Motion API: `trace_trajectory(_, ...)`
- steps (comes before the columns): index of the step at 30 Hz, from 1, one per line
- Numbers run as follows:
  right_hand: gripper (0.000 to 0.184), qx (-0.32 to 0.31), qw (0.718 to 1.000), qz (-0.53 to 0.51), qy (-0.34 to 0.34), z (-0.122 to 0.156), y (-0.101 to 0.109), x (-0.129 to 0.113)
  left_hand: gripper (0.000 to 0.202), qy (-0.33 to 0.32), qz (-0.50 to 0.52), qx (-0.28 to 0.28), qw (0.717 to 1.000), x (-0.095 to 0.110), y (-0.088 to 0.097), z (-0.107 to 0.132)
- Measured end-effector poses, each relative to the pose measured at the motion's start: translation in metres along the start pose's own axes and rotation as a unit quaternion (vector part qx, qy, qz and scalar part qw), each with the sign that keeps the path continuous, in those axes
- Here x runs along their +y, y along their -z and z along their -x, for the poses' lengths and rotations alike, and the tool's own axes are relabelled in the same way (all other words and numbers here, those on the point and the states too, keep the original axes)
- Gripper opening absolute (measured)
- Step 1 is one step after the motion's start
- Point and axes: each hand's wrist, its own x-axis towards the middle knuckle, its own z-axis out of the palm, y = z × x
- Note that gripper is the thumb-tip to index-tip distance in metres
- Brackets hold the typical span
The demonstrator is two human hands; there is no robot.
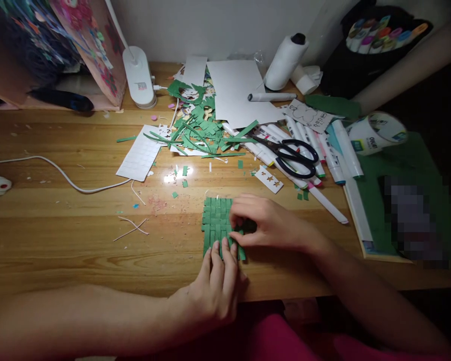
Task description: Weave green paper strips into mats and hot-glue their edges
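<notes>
A small mat of woven green paper strips [215, 213] lies on the wooden table in front of me. Its upper rows are tightly woven, while the lower strips run loose toward me. My left hand [218, 281] rests over the mat's near edge, its fingers stretched out and pressing the strips down. At the right edge, my right hand [261, 220] is closed, thumb and forefinger pinching a green paper strip [241, 232] that is woven into the mat. Most of that strip is hidden behind the fingers.
Beyond the mat lies a heap of green paper scraps [201, 123]. Black-handled scissors [296, 155] lie on several white markers [332, 160]. At left are a white card [141, 153] and a cable [78, 189]; a lamp base [139, 77] stands behind. A green board [383, 200] is at right.
</notes>
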Motion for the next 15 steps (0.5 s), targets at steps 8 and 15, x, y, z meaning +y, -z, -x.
trace_trajectory(8,0.013,0.025,0.999,0.034,0.004,-0.006,-0.016,-0.005,0.038,0.002,0.008,0.018,1.000,0.000,0.001,-0.003)
trace_trajectory(15,0.013,0.021,0.999,0.033,-0.003,-0.005,-0.015,-0.006,0.037,-0.004,0.011,0.022,1.000,-0.001,0.002,-0.002)
